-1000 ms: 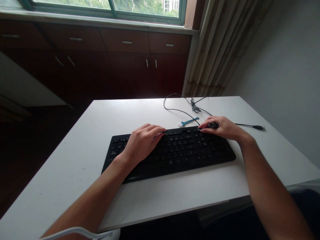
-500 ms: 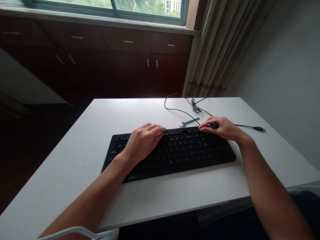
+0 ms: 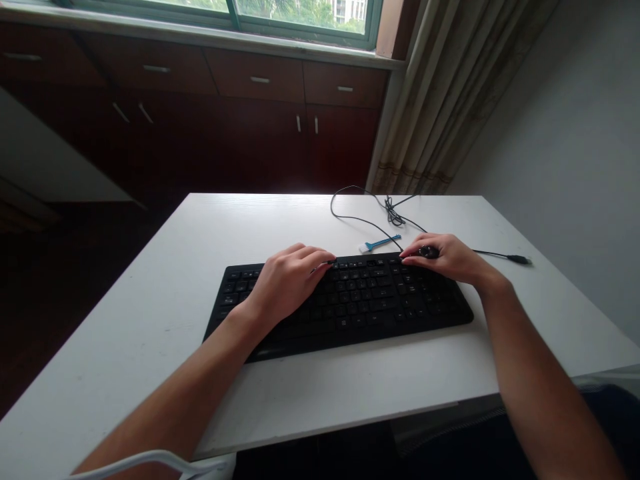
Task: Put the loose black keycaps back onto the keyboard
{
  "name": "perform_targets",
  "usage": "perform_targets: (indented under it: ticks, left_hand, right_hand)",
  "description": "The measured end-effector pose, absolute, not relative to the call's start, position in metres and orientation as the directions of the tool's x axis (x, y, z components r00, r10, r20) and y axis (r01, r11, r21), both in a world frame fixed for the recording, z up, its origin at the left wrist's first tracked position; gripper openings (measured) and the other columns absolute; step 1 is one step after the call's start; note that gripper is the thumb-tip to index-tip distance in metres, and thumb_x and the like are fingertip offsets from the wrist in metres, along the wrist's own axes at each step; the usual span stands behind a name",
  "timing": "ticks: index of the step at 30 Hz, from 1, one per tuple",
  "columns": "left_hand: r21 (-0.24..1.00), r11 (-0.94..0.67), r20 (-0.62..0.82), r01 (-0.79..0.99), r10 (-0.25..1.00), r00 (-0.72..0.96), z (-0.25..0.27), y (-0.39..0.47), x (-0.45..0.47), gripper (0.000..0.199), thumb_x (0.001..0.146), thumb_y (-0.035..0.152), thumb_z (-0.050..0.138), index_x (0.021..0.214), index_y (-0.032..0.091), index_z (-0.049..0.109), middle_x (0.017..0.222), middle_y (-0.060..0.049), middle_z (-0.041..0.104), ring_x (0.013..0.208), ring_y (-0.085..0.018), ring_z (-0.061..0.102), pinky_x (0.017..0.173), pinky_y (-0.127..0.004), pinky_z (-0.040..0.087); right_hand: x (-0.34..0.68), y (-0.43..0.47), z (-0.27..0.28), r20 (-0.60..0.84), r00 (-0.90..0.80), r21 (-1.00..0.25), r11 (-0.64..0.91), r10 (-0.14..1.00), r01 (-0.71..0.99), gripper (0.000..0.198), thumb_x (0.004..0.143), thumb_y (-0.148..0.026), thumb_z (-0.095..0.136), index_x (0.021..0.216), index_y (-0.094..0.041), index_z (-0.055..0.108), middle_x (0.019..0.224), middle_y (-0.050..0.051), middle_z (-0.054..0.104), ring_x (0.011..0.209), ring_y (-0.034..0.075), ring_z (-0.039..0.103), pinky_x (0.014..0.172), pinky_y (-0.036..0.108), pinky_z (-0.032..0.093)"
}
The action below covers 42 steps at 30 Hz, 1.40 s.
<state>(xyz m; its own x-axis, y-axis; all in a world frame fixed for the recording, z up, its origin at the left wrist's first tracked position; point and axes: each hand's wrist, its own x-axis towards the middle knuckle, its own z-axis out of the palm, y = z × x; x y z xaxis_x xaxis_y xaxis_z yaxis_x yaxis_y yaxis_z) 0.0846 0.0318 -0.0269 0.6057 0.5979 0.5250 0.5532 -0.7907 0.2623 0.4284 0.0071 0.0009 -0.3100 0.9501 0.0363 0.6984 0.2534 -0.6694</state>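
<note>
A black keyboard (image 3: 365,300) lies flat on the white table (image 3: 150,373), slightly askew. My left hand (image 3: 287,280) rests over its left half, fingers closed in a pinch at the back row of keys. Something thin and dark shows between thumb and fingers, too small to name. At the back edge on the right, my right hand (image 3: 445,257) is closed, thumb and fingertips together by the keys. A small shiny black object (image 3: 429,251) sits in its fingers; its kind is unclear. Just behind the keyboard lies a small blue brush (image 3: 383,243) with white bristles.
A bundled black cable (image 3: 393,212) loops behind the keyboard, and a plug end (image 3: 519,259) lies to the right. A white curved bar (image 3: 150,457) is at the lower left. Dark red cabinets (image 3: 250,140) and a curtain (image 3: 450,93) stand beyond the table.
The view has shifted very slightly. Both hands keep nearly the same pose and place on the keyboard.
</note>
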Motion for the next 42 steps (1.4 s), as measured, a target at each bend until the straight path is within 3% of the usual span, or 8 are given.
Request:
perform_targets:
  ticks: [22,33,39,42]
  left_hand:
    - [0.275,-0.791,0.523,0.547,0.600,0.605,-0.027,0.031,0.085,0.021,0.099,0.026,0.053,0.107,0.020,0.071,0.105,-0.005,0.075,0.092,-0.020,0.068,0.079,-0.034,0.057]
    - [0.288,-0.790,0.521,0.542,0.604,0.603,-0.027,0.031,0.084,0.021,0.099,0.026,0.052,0.107,0.020,0.071,0.105,-0.005,0.075,0.092,-0.020,0.067,0.080,-0.034,0.057]
    - [0.290,-0.797,0.533,0.530,0.595,0.602,-0.027,0.031,0.085,0.022,0.099,0.026,0.052,0.107,0.020,0.071,0.104,-0.006,0.075,0.092,-0.020,0.068,0.079,-0.034,0.058]
    - [0.297,-0.794,0.527,0.530,0.599,0.603,-0.027,0.031,0.084,0.021,0.099,0.025,0.052,0.106,0.020,0.071,0.104,-0.005,0.075,0.092,-0.020,0.068,0.078,-0.034,0.057]
  right_hand:
    - [0.426,0.005,0.001,0.075,-0.322,-0.608,0.299,0.944,0.735,0.029,0.085,-0.049,0.068,0.098,-0.025,0.077,0.103,0.006,0.075,0.093,0.025,0.070,0.086,0.041,0.056]
    - [0.417,0.007,0.015,0.017,-0.382,-0.248,0.374,0.924,0.894,0.021,0.090,-0.039,0.061,0.100,-0.028,0.075,0.104,0.002,0.074,0.081,0.023,0.069,0.074,0.038,0.052]
    - [0.406,0.013,0.028,-0.068,-0.478,-0.035,0.477,0.875,0.878,0.018,0.084,-0.023,0.062,0.094,-0.029,0.075,0.100,0.003,0.074,0.073,0.022,0.067,0.060,0.036,0.045]
    - [0.404,0.015,0.031,-0.093,-0.509,0.003,0.512,0.856,0.859,0.021,0.082,-0.020,0.061,0.095,-0.029,0.075,0.100,0.004,0.074,0.072,0.022,0.067,0.060,0.036,0.043]
